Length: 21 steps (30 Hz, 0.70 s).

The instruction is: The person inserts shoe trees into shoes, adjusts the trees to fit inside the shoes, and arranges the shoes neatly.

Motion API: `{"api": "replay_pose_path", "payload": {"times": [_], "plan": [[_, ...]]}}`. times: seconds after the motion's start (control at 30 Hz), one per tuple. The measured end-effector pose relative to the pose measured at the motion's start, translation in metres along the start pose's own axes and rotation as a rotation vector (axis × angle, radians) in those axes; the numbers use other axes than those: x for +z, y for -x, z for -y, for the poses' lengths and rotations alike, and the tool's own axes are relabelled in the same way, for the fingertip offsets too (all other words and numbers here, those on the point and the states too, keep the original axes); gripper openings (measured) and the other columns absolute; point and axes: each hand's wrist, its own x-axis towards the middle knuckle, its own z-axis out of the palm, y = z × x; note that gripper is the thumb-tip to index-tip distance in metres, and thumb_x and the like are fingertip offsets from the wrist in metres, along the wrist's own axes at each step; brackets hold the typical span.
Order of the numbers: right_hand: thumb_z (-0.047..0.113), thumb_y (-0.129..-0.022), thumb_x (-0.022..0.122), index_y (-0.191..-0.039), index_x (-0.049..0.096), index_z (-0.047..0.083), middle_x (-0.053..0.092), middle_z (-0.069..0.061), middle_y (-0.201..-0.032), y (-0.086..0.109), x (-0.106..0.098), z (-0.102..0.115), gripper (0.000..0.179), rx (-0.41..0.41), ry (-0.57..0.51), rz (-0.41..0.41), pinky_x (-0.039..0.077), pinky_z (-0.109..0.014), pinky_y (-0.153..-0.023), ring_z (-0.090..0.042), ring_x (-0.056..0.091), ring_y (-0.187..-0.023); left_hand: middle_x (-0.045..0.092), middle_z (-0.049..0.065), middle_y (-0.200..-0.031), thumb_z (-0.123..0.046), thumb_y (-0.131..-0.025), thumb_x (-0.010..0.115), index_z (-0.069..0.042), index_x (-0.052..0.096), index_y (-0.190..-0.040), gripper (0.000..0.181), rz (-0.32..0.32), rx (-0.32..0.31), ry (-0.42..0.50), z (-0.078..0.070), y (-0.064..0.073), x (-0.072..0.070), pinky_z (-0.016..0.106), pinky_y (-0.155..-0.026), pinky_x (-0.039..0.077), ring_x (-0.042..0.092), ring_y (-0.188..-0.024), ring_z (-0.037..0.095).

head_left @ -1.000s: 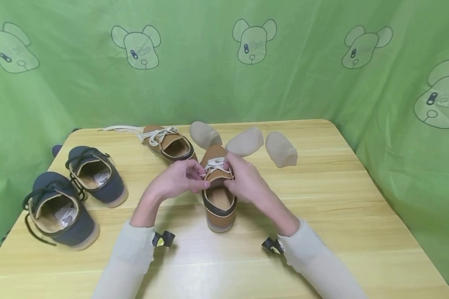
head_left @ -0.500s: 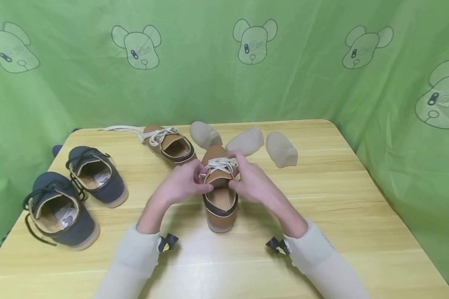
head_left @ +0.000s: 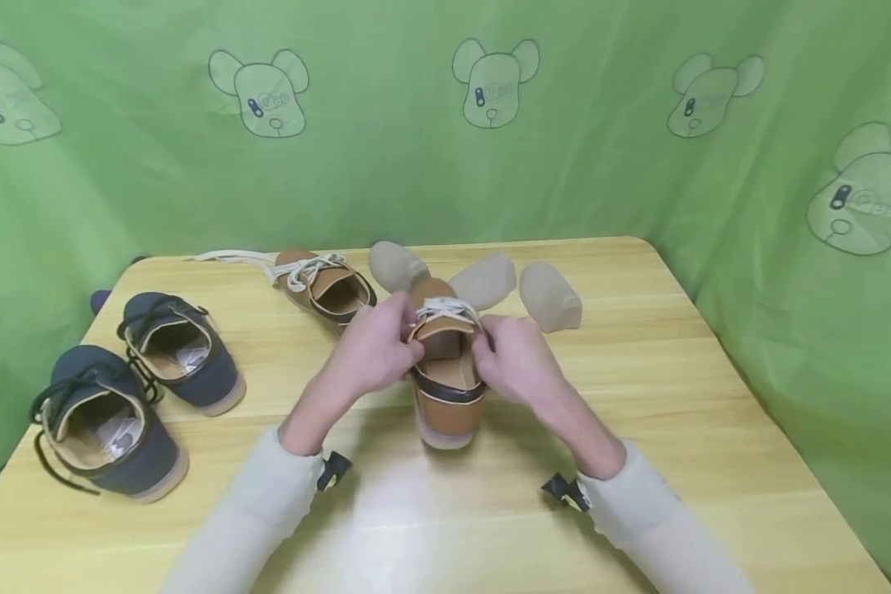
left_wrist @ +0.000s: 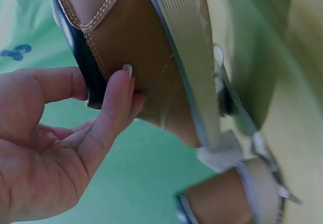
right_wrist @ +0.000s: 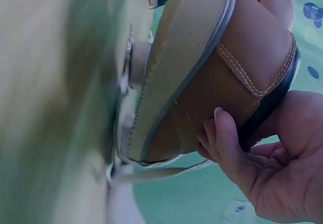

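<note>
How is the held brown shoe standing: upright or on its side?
Upright: the head view shows the held brown shoe with opening facing up, sole beneath.

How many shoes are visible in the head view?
4: one brown shoe held by the left hand and right hand; a second brown shoe behind it, to the left; a nearer navy shoe and a farther navy shoe at far left.

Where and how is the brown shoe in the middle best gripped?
Probably by both side walls of the brown shoe, one hand from each side, thumb inside and fingers outside, much as the left hand and right hand pinch it now. Its heel is on the near side and its top open, leaving both rims reachable and the white laces free.
</note>
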Motion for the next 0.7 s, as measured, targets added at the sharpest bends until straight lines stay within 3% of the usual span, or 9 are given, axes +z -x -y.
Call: {"api": "replay_pose_path", "payload": {"times": [0.23, 0.37, 0.43, 0.53, 0.7], "plan": [[0.006, -0.096, 0.049, -0.094, 0.07, -0.001, 0.063, -0.011, -0.064, -0.003, -0.053, -0.011, 0.022, 0.017, 0.034, -0.09, 0.044, -0.029, -0.038, -0.017, 0.052, -0.044, 0.066, 0.001, -0.082, -0.01, -0.088, 0.069, -0.009, 0.057, -0.114, 0.029, -0.072, 0.116, 0.045, -0.042, -0.023, -0.003, 0.029, -0.055, 0.053, 0.064, -0.066, 0.017], [0.008, -0.098, 0.047, -0.089, 0.068, 0.001, 0.061, -0.011, -0.064, -0.007, -0.085, -0.026, 0.024, 0.072, 0.062, -0.112, 0.043, -0.031, -0.039, -0.019, 0.052, -0.046, 0.068, 0.002, -0.086, -0.011, -0.091, 0.069, -0.008, 0.057, -0.117, 0.029, -0.085, 0.158, 0.082, -0.067, -0.047, 0.007, 0.027, -0.058, 0.053, 0.065, -0.069, 0.017], [0.01, -0.097, 0.047, -0.081, 0.066, 0.002, 0.059, -0.01, -0.061, -0.009, -0.099, -0.036, 0.026, 0.084, 0.088, -0.155, 0.042, -0.032, -0.04, -0.02, 0.051, -0.047, 0.069, 0.002, -0.087, -0.012, -0.092, 0.069, -0.008, 0.058, -0.119, 0.03, -0.103, 0.183, 0.103, -0.078, -0.06, 0.014, 0.025, -0.058, 0.053, 0.065, -0.068, 0.015], [0.01, -0.098, 0.047, -0.081, 0.067, 0.001, 0.06, -0.011, -0.06, -0.011, -0.119, -0.05, 0.028, 0.107, 0.105, -0.213, 0.04, -0.032, -0.038, -0.021, 0.05, -0.045, 0.068, 0.003, -0.086, -0.013, -0.094, 0.067, -0.008, 0.057, -0.123, 0.031, -0.126, 0.229, 0.15, -0.096, -0.077, 0.024, 0.023, -0.054, 0.052, 0.064, -0.065, 0.015], [0.008, -0.1, 0.045, -0.109, 0.07, -0.009, 0.068, -0.025, -0.077, -0.014, -0.155, -0.065, 0.031, 0.179, 0.05, -0.272, 0.039, -0.028, -0.035, -0.02, 0.051, -0.046, 0.067, 0.004, -0.089, -0.011, -0.097, 0.062, -0.011, 0.048, -0.133, 0.038, -0.141, 0.295, 0.209, -0.13, -0.099, 0.03, 0.019, -0.052, 0.052, 0.064, -0.064, 0.015]]}}
